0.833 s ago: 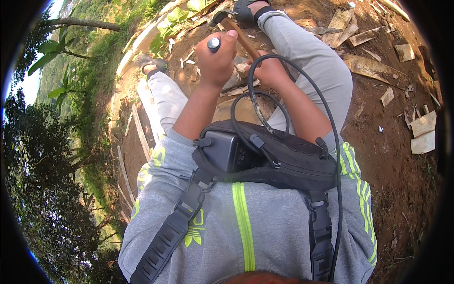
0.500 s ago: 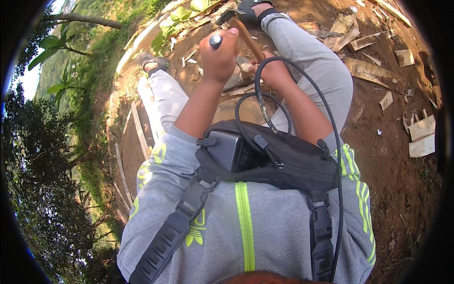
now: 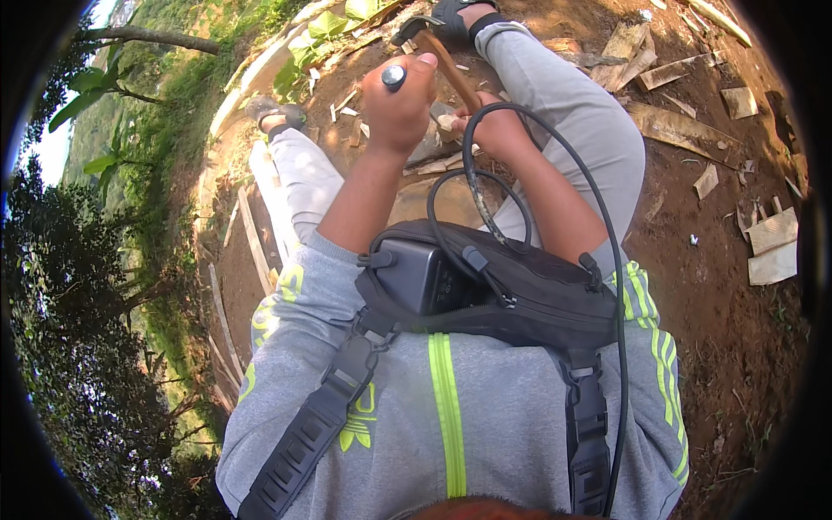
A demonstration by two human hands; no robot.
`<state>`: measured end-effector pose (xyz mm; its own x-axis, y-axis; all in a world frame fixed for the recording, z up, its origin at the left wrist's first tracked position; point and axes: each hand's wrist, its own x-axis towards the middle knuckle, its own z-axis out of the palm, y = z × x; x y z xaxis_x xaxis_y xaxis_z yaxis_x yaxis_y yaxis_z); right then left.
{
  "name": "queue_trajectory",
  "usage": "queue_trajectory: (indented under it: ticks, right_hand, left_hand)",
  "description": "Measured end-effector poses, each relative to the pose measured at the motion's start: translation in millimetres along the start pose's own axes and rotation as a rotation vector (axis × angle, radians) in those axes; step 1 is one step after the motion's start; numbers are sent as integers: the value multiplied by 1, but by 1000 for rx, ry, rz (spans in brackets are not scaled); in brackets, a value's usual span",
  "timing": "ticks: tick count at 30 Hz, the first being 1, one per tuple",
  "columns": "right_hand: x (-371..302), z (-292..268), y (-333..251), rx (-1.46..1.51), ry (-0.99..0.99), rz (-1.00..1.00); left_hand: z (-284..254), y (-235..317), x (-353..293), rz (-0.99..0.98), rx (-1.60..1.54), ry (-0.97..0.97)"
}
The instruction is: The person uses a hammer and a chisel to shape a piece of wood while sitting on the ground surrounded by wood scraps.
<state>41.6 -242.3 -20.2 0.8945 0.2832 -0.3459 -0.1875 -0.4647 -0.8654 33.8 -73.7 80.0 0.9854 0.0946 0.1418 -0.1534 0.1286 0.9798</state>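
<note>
My left hand [image 3: 399,108] is closed in a fist around a dark handle [image 3: 394,77] with a round, pale metal end facing up. The rest of that tool is hidden, so its kind does not show. To its right, my right hand [image 3: 498,128] grips the lower end of a hammer's wooden handle [image 3: 451,71]. The dark hammer head [image 3: 414,29] lies beyond my left fist, near my right shoe [image 3: 451,22]. Between the hands, a small pale wood piece [image 3: 444,116] shows beside my right fingers; whether they touch it, I cannot tell.
A black cable [image 3: 555,121] loops over my right wrist from the black waist bag [image 3: 537,290] at my chest. Split boards [image 3: 676,126] and wood chips litter the brown soil [image 3: 685,303] at right. Long strips [image 3: 254,238] lie at left, beside a green slope [image 3: 173,156].
</note>
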Motion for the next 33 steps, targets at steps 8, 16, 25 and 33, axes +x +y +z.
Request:
queue_trajectory:
  ticks: [8,16,25,33]
  right_hand:
    - [2,2,5,-8,16,-34]
    - [2,5,5,-76,14,-76]
    - [2,6,8,-74,49,-98]
    - [3,10,22,-137,142,-132]
  left_hand:
    - [-4,-4,1,-13,39,-89]
    - [-1,-3,-7,24,140,-71]
    - [-9,-3,-14,28,31,30]
    - [-12,-13,-4,146,102,26]
